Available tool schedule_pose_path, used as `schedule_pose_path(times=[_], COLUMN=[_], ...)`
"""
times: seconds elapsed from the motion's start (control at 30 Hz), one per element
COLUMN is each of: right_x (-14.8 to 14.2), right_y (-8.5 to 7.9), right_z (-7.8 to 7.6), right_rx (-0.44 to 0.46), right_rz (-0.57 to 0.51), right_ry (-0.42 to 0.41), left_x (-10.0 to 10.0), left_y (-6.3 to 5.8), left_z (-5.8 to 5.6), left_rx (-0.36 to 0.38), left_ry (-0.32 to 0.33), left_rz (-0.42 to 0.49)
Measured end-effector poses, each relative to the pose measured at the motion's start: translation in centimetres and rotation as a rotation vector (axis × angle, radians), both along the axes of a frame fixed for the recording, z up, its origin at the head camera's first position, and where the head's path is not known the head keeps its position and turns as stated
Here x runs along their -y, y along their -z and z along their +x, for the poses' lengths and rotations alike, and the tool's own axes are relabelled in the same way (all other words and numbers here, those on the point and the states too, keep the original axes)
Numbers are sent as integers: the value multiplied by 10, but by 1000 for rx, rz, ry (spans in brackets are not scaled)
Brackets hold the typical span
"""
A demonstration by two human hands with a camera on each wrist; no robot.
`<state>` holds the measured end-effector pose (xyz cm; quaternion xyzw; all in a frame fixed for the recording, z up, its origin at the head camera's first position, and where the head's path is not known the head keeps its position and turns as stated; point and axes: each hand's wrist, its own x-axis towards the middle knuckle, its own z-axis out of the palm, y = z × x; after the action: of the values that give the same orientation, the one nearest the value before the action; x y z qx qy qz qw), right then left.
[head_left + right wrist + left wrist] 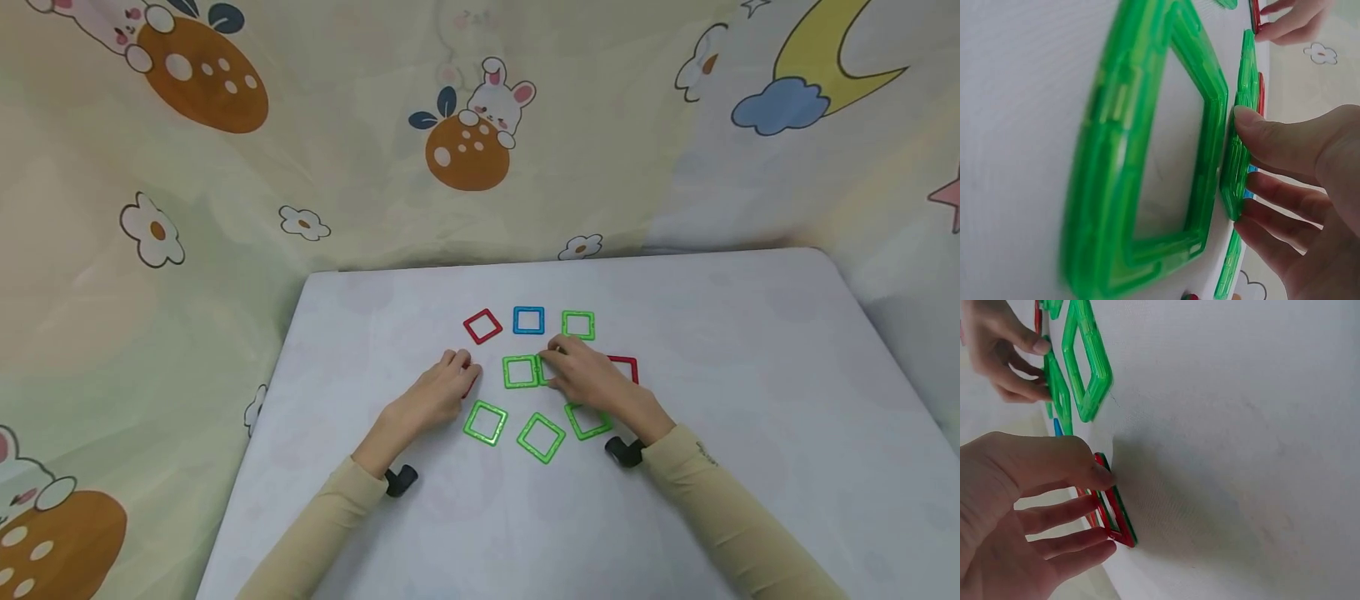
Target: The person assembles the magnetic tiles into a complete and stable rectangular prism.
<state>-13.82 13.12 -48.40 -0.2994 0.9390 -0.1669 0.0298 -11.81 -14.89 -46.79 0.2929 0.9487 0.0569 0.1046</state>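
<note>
My left hand [438,390] pinches a red square magnetic tile [1124,537] between thumb and fingers. A thin green edge shows along the tile; I cannot tell whether a second tile lies against it. The right hand [592,379] grips a green square tile [1234,178] by its edges, thumb on the near side and fingers on the far side. Its left side meets another green tile [507,372] in the middle of the table. In the head view the right hand covers most of the gripped tile.
Behind lie a red tile [472,332], a blue tile [528,332] and a green tile [591,325]. Nearer me are green tiles, one at left [477,435], one central [530,447], one under the right wrist [596,432]. A red tile [635,369] sits right of the right hand.
</note>
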Motion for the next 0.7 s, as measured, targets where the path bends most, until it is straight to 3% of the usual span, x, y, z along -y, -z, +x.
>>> schedule_pose_path(times=[0.23, 0.53, 0.7], right_x=[-2, -1, -1], right_y=[-2, -2, -3], right_z=[1, 1, 1], right_rx=[7, 21, 24], right_rz=[6, 5, 10], right_ry=[-2, -1, 5], left_x=[-4, -7, -12], left_y=[0, 2, 4], left_z=[-5, -10, -16], left_rx=[24, 84, 121], left_ry=[-45, -81, -99], left_rz=[-1, 165, 301])
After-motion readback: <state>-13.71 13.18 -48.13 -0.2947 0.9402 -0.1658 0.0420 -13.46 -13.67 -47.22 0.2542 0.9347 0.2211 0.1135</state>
